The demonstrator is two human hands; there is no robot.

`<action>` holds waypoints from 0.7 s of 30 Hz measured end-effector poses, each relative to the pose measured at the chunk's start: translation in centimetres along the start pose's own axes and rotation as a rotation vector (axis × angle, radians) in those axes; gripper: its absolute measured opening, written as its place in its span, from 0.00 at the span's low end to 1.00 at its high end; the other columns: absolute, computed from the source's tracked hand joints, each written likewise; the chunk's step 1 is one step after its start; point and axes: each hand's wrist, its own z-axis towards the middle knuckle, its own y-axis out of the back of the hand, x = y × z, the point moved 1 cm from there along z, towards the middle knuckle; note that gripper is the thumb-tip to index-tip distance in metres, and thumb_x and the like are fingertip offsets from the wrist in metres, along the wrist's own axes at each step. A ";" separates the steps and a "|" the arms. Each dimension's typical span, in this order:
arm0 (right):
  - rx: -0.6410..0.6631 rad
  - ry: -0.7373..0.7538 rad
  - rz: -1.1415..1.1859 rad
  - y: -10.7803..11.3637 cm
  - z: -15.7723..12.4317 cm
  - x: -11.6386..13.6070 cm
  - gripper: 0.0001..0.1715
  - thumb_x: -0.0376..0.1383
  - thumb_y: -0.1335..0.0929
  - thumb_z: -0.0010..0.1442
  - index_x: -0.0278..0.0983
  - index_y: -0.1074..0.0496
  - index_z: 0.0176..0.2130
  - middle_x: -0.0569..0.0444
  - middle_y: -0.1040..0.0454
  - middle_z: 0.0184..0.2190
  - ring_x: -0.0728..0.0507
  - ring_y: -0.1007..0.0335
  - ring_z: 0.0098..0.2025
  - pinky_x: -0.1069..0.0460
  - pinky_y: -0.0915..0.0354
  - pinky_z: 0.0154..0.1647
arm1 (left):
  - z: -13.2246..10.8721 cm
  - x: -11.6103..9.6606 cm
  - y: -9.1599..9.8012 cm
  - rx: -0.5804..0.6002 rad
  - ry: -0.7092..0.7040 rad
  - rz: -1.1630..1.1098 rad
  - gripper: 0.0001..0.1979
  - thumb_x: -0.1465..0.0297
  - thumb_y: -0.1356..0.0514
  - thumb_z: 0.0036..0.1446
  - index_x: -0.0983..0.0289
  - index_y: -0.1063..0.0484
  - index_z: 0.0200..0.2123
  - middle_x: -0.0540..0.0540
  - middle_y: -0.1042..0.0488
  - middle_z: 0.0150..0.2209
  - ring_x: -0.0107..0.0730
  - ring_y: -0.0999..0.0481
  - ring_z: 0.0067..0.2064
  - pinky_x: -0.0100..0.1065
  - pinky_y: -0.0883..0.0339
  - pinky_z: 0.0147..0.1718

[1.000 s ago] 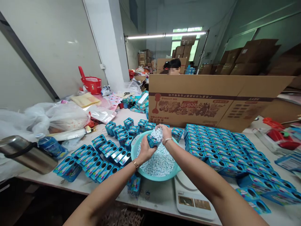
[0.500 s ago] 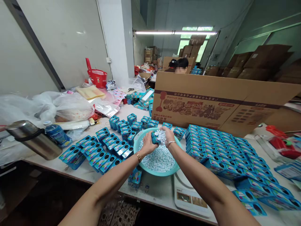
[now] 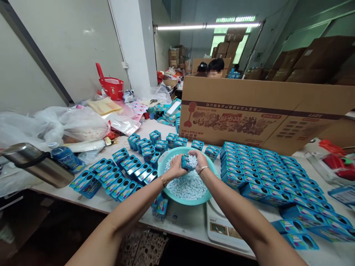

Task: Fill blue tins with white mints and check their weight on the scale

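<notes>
head view, forward-down, near table [image 3: 191, 221]

scale [image 3: 224, 231]: partly under basin [image 3: 162, 162] | carton [image 3: 249, 92]: cut off right, print unreadable

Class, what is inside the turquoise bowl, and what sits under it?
The bowl holds pale blue pellets; the left hand grips a small blue box over them, the right hand touching it. Beneath, a white scale shows partly; its top is covered.

Both hands, left [image 3: 174, 169] and right [image 3: 200, 161], around a blue box [image 3: 186, 162] above the candy basin [image 3: 163, 162].
</notes>
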 end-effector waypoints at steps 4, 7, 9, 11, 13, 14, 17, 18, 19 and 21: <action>0.019 0.001 -0.014 0.1 -0.2 -0.3 0.07 0.37 0.33 0.47 0.38 0.25 0.23 0.50 0.21 0.24 0.41 0.23 0.33 0.48 0.27 0.37 | 0.5 0.2 0.1 0.010 0.010 -0.012 0.36 0.71 0.33 0.41 0.64 0.38 0.56 0.60 0.30 0.53 0.49 0.30 0.55 0.44 0.36 0.53; 0.046 0.016 -0.038 0.2 -0.5 -0.4 0.12 0.41 0.34 0.51 0.38 0.24 0.24 0.50 0.20 0.25 0.40 0.22 0.36 0.48 0.27 0.39 | 0.6 0.1 0.3 0.022 0.024 -0.018 0.36 0.71 0.32 0.41 0.64 0.38 0.55 0.59 0.30 0.51 0.48 0.29 0.54 0.43 0.34 0.51; 0.069 0.027 -0.061 0.2 -0.7 -0.4 0.16 0.44 0.34 0.53 0.37 0.23 0.25 0.50 0.20 0.27 0.39 0.22 0.38 0.48 0.27 0.42 | 0.5 0.0 0.4 0.028 0.031 -0.013 0.37 0.71 0.32 0.41 0.64 0.38 0.56 0.60 0.31 0.52 0.49 0.30 0.55 0.44 0.35 0.52; 0.088 0.036 -0.087 0.2 -0.8 -0.5 0.18 0.47 0.34 0.54 0.37 0.22 0.27 0.50 0.19 0.29 0.39 0.22 0.41 0.47 0.28 0.45 | 0.4 -0.2 0.5 0.043 0.027 -0.006 0.38 0.71 0.33 0.41 0.64 0.39 0.58 0.61 0.32 0.54 0.51 0.31 0.57 0.45 0.38 0.55; 0.105 0.043 -0.115 0.3 -0.9 -0.6 0.20 0.49 0.33 0.55 0.37 0.21 0.28 0.50 0.18 0.31 0.39 0.23 0.45 0.47 0.30 0.50 | 0.3 -0.3 0.7 0.064 0.028 -0.003 0.38 0.71 0.33 0.42 0.64 0.39 0.58 0.62 0.32 0.55 0.53 0.33 0.58 0.47 0.40 0.56; 0.114 0.045 -0.129 0.4 -1.0 -0.7 0.21 0.50 0.34 0.56 0.38 0.21 0.29 0.49 0.18 0.32 0.39 0.23 0.46 0.46 0.31 0.52 | 0.2 -0.4 0.8 0.074 0.034 -0.002 0.38 0.71 0.33 0.42 0.64 0.39 0.58 0.62 0.32 0.55 0.54 0.33 0.58 0.48 0.41 0.56; 0.140 0.039 -0.163 0.6 -1.2 -1.1 0.25 0.54 0.36 0.58 0.38 0.19 0.32 0.49 0.18 0.36 0.38 0.24 0.50 0.44 0.34 0.57 | 0.2 -0.4 0.7 0.090 0.059 -0.013 0.39 0.73 0.34 0.41 0.66 0.39 0.58 0.65 0.33 0.56 0.59 0.35 0.60 0.51 0.42 0.57; 0.147 0.036 -0.171 0.7 -1.3 -1.2 0.27 0.55 0.36 0.59 0.39 0.19 0.33 0.49 0.17 0.37 0.37 0.25 0.52 0.43 0.35 0.59 | 0.2 -0.3 0.6 0.089 0.069 -0.022 0.39 0.73 0.34 0.40 0.66 0.39 0.58 0.66 0.33 0.56 0.60 0.36 0.60 0.52 0.43 0.57; 0.154 0.034 -0.179 0.7 -1.5 -1.3 0.28 0.57 0.36 0.59 0.39 0.19 0.34 0.49 0.17 0.38 0.37 0.26 0.53 0.43 0.36 0.60 | 0.2 -0.3 0.5 0.085 0.079 -0.034 0.39 0.73 0.33 0.40 0.67 0.39 0.58 0.67 0.34 0.57 0.62 0.37 0.61 0.53 0.44 0.57; 0.168 0.037 -0.191 0.7 -1.8 -1.4 0.29 0.58 0.36 0.58 0.39 0.19 0.35 0.48 0.18 0.40 0.36 0.27 0.55 0.42 0.39 0.63 | 0.2 -0.3 0.2 0.074 0.091 -0.070 0.38 0.73 0.33 0.39 0.68 0.38 0.57 0.68 0.34 0.57 0.64 0.38 0.61 0.55 0.46 0.58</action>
